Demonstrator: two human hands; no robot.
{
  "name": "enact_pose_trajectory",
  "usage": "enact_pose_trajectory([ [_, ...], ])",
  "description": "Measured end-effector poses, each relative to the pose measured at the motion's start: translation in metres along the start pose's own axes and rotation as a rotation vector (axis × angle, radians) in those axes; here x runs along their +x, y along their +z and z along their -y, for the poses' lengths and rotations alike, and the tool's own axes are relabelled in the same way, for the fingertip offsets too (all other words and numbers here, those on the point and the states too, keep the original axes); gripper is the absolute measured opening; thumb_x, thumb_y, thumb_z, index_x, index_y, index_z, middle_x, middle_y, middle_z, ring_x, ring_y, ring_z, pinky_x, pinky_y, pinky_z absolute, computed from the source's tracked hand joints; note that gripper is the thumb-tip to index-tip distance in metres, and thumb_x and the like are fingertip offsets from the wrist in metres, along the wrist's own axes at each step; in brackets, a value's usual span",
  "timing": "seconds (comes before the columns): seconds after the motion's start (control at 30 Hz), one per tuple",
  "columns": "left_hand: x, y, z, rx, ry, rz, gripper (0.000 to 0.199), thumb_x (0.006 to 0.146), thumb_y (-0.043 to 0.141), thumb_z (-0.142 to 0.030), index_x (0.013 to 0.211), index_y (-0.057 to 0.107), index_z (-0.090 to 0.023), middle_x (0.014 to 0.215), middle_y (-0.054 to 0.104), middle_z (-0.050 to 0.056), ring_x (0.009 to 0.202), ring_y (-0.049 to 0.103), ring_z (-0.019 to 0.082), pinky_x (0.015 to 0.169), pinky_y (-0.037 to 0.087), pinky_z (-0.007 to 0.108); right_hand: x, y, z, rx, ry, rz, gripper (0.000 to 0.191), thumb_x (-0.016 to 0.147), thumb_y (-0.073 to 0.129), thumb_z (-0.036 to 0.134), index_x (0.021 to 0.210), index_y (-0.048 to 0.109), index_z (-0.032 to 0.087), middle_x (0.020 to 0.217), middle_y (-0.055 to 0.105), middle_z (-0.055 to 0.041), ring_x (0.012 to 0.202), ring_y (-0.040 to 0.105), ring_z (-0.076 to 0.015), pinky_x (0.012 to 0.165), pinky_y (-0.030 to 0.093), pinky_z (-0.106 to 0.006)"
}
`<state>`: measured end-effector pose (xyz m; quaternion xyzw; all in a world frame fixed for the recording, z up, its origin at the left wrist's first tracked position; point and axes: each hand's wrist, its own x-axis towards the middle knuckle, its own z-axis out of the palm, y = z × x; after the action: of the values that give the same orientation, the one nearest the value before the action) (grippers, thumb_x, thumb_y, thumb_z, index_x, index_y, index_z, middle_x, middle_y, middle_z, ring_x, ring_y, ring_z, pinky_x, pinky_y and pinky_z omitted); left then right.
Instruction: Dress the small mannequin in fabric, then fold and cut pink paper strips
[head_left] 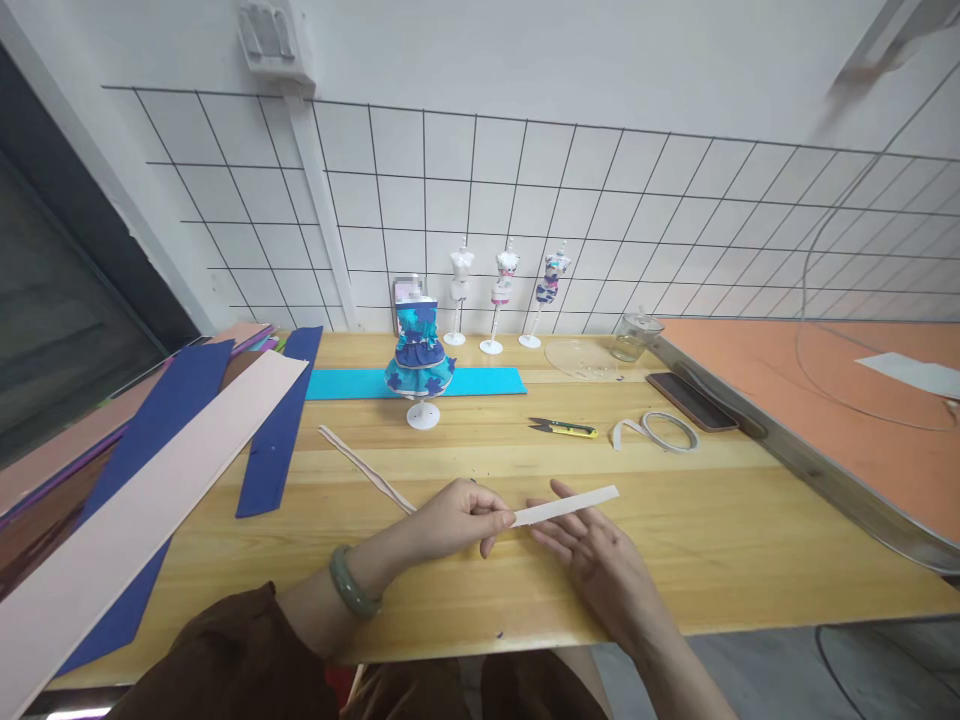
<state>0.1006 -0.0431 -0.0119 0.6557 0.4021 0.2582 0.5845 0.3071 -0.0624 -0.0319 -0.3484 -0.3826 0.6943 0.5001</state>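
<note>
The left hand (450, 520) pinched one end of a thin pale strip (566, 506) between its thumb and fingers. The strip stuck out to the right, over the wooden table (735, 540), near the front edge. The right hand (592, 550) lay open and flat under the strip, palm up, fingers spread, holding nothing. The strip looked plain, with nothing stuck or sewn on it yet. Another thin strip (364, 468) lay on the table behind the left hand. The little scissors (562, 428) and the roll of tape (664, 430) sat well apart, not touched. A small doll stand wore a blue dress (420, 360) farther back.
</note>
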Motion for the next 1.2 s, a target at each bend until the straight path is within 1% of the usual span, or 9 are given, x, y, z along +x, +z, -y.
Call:
enact_pose_trajectory([
  [0.1,0.0,0.001,-0.001,0.035,0.003,0.004,0.044,0.081,0.048,-0.052,0.074,0.065,-0.012,0.052,0.053,-0.001,0.049,0.04,0.007,0.052,0.033,0.021,0.001,0.011,-0.012,-0.076,0.004,-0.087,0.036,0.065,0.074,0.039,0.097,0.069,0.022,0.097,0.07,-0.0088,0.091,0.063,-0.0241,0.09,0.044,-0.043],
  [0.17,-0.001,0.002,-0.002,0.052,0.007,0.016,0.044,0.081,0.047,-0.052,0.07,0.064,-0.013,0.052,0.053,-0.001,0.049,0.041,0.007,0.052,0.033,0.021,0.003,0.013,-0.016,-0.105,-0.004,-0.134,0.025,0.067,0.074,0.037,0.085,0.072,0.02,0.088,0.071,-0.007,0.085,0.064,-0.0221,0.086,0.045,-0.039],
  [0.37,-0.003,0.002,0.001,0.095,0.011,0.024,0.04,0.082,0.047,-0.047,0.068,0.063,-0.013,0.056,0.057,0.001,0.051,0.044,0.008,0.054,0.034,0.02,0.005,0.006,-0.008,-0.071,-0.025,-0.291,0.021,0.064,0.075,0.036,0.074,0.073,0.018,0.074,0.07,-0.0047,0.076,0.062,-0.0199,0.074,0.049,-0.034],
  [0.43,-0.003,0.002,0.0,0.097,-0.001,0.01,0.039,0.082,0.048,-0.047,0.071,0.063,-0.013,0.057,0.058,0.001,0.05,0.044,0.008,0.053,0.034,0.02,0.004,0.006,-0.005,-0.053,-0.03,-0.322,0.021,0.064,0.075,0.036,0.075,0.072,0.018,0.073,0.069,-0.0043,0.073,0.062,-0.019,0.072,0.049,-0.034],
  [0.53,-0.002,0.003,-0.001,0.109,0.0,-0.004,0.039,0.081,0.048,-0.047,0.069,0.063,-0.013,0.056,0.058,0.001,0.049,0.043,0.008,0.052,0.034,0.02,0.004,0.011,-0.006,-0.042,-0.006,-0.278,0.026,0.063,0.076,0.035,0.084,0.071,0.019,0.075,0.07,-0.0029,0.071,0.062,-0.0172,0.072,0.049,-0.032],
  [0.63,-0.002,0.004,-0.003,0.155,0.021,-0.018,0.04,0.082,0.047,-0.046,0.067,0.063,-0.012,0.056,0.058,0.001,0.051,0.044,0.008,0.054,0.035,0.02,0.005,0.015,-0.011,-0.08,0.017,-0.251,0.026,0.061,0.078,0.033,0.082,0.071,0.019,0.07,0.069,-0.0015,0.068,0.061,-0.0153,0.072,0.048,-0.029],
  [0.87,-0.001,0.0,0.002,0.21,0.002,-0.072,0.037,0.079,0.051,-0.047,0.076,0.065,-0.013,0.064,0.063,0.003,0.058,0.051,0.01,0.057,0.038,0.02,0.008,-0.001,-0.001,-0.146,-0.058,-0.396,0.031,0.055,0.08,0.035,0.078,0.072,0.016,0.071,0.07,-0.0036,0.066,0.062,-0.0161,0.067,0.05,-0.028],
  [1.03,0.0,0.0,0.003,0.191,0.009,-0.094,0.034,0.078,0.052,-0.044,0.072,0.064,-0.013,0.062,0.06,0.001,0.058,0.05,0.01,0.056,0.037,0.02,0.007,-0.005,0.009,-0.096,-0.066,-0.388,0.028,0.056,0.08,0.036,0.074,0.072,0.016,0.069,0.07,-0.0028,0.063,0.062,-0.0141,0.066,0.051,-0.025],
  [1.2,-0.001,0.0,-0.002,0.196,0.027,-0.111,0.03,0.078,0.054,-0.04,0.07,0.063,-0.013,0.063,0.057,0.0,0.06,0.047,0.009,0.056,0.034,0.02,0.006,0.0,0.005,-0.018,-0.022,-0.369,0.034,0.061,0.077,0.039,0.086,0.07,0.016,0.072,0.07,-0.0025,0.067,0.065,-0.0148,0.07,0.052,-0.027],
])
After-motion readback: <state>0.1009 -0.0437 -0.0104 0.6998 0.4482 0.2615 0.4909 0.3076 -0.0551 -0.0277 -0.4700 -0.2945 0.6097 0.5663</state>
